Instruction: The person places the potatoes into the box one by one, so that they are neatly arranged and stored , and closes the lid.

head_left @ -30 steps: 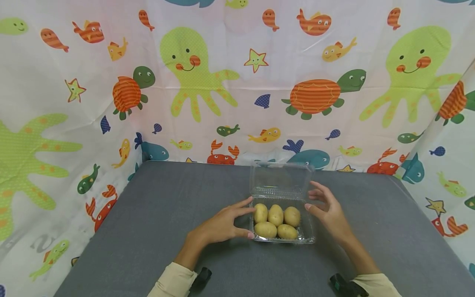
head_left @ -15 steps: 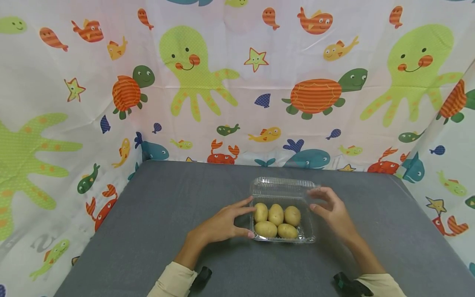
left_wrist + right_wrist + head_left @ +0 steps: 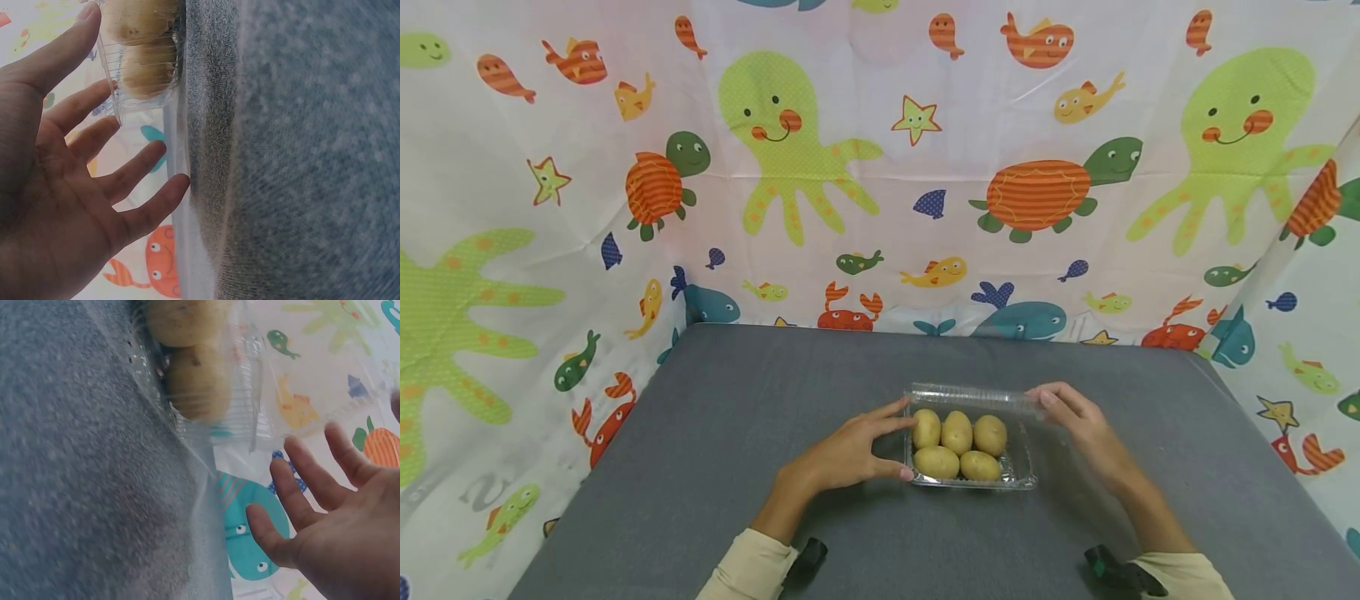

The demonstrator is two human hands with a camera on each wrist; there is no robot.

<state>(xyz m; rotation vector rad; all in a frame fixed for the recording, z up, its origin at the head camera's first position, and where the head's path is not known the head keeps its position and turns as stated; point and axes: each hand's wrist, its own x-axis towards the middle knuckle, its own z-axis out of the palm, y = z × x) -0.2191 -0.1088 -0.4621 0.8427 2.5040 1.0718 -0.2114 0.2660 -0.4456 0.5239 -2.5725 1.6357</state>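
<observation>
A clear plastic clamshell box (image 3: 1026,471) holds several yellow potatoes (image 3: 957,433). Its clear lid (image 3: 970,393) is raised on the back hinge, with its upper edge low over the back row. My left hand (image 3: 842,454) rests against the box's left side, thumb at the front corner and forefinger near the back; in the left wrist view the other fingers are spread straight. At the lid's right end is my right hand (image 3: 1086,421), its fingertips touching the lid's edge. The right wrist view shows those fingers (image 3: 306,472) extended and spread.
The box stands on a grey cloth-covered table (image 3: 760,392). Behind and at both sides hangs a white curtain (image 3: 880,217) printed with sea animals. Each wrist carries a black strap (image 3: 808,562) with a small device.
The lid's upper edge has swung down from standing tall behind the potatoes. My right hand has moved slightly right along with it. My left hand and the box base stay in place.
</observation>
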